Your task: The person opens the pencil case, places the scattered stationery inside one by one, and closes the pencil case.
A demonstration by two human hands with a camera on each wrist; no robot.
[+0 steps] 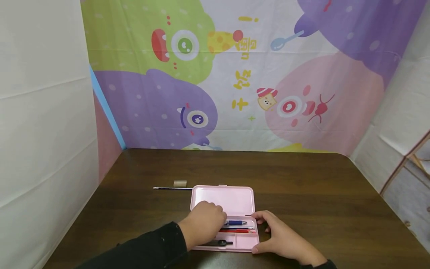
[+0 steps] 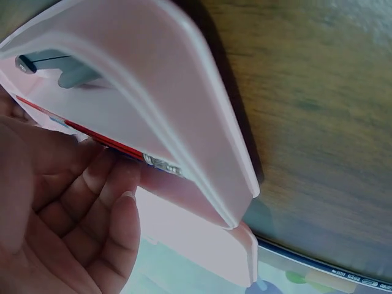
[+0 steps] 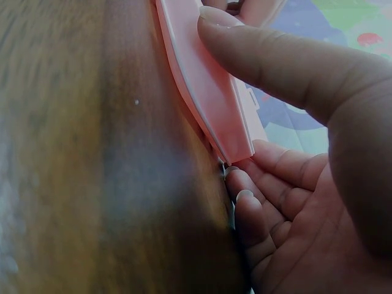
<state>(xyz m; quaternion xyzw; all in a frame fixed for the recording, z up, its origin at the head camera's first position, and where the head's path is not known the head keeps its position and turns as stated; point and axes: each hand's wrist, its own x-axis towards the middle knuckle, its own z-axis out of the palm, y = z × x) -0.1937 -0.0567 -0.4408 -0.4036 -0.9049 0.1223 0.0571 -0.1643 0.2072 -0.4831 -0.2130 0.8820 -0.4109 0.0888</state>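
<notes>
Pencil case (image 1: 225,198) near desk (image 1: 302,179) front edge | right hand (image 1: 280,236) grasping it | left hand (image 1: 204,222) by blue pen (image 1: 237,222), grip can't tell | likely arranging; next needs steadiness

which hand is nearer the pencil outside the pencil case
Left hand: reaching into the pencil case, right of the pencil. Right hand: farther right, at the case's right end.

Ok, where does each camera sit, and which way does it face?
Head: on the person's head, facing forward and down at table, case and cloth; left hand, right hand and sleeves show.
Left wrist: on that wrist, looking into the case; left hand's curled fingers show.
Right wrist: on that wrist, looking at the case's end; right hand's thumb and fingers show.
Head and left wrist share the loose pencil.
</notes>
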